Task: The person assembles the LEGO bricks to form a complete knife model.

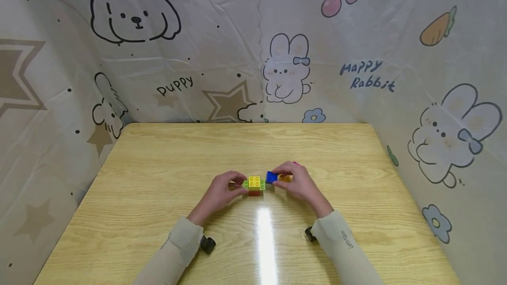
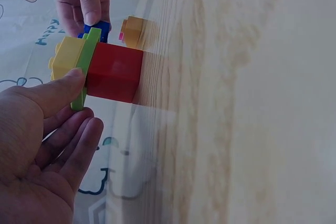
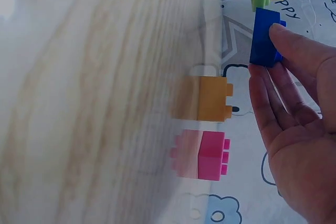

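Note:
A small stack of toy building bricks stands on the table: a red brick at the bottom, a flat green brick across it, and a yellow brick on top. My left hand pinches the left end of the green brick, thumb on its near side. Between thumb and fingers my right hand holds a blue brick, studs up. It is raised off the table, just right of the green brick's right end.
On the table under and behind my right hand are an orange brick and, beyond it, a pink brick. A printed cloth hangs along the back edge and sides of the wooden table.

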`<control>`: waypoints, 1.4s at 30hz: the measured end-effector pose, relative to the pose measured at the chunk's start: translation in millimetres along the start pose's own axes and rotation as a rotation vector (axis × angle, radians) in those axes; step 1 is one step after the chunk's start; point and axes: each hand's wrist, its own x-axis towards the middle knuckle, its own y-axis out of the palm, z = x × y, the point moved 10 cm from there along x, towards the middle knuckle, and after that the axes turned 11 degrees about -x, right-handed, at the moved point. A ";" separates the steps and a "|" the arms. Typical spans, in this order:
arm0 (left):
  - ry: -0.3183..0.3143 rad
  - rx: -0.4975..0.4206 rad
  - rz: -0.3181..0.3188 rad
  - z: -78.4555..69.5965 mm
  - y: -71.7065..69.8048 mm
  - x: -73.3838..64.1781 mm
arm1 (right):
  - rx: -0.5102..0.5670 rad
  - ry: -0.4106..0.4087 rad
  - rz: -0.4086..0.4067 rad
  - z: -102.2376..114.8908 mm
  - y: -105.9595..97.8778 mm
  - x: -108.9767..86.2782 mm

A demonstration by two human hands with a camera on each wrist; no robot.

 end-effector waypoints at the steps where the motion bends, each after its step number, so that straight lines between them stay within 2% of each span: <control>1: 0.003 -0.003 -0.001 -0.3 -0.2 -0.1 | 0.004 -0.005 -0.004 0.8 -0.7 0.0; 9: 0.009 -0.005 -0.005 -0.3 -1.1 0.5 | 0.056 -0.018 -0.017 7.1 -5.6 -0.6; 24: -0.002 -0.006 0.002 -0.4 0.2 0.1 | 0.129 -0.095 -0.012 33.9 -10.7 -1.2; 31: -0.020 0.005 -0.004 1.7 -0.9 1.1 | 0.155 -0.161 -0.011 48.0 -5.2 -0.6; 42: 0.014 -0.006 0.002 -3.4 -1.9 -0.1 | 0.137 -0.196 0.003 59.1 3.3 1.5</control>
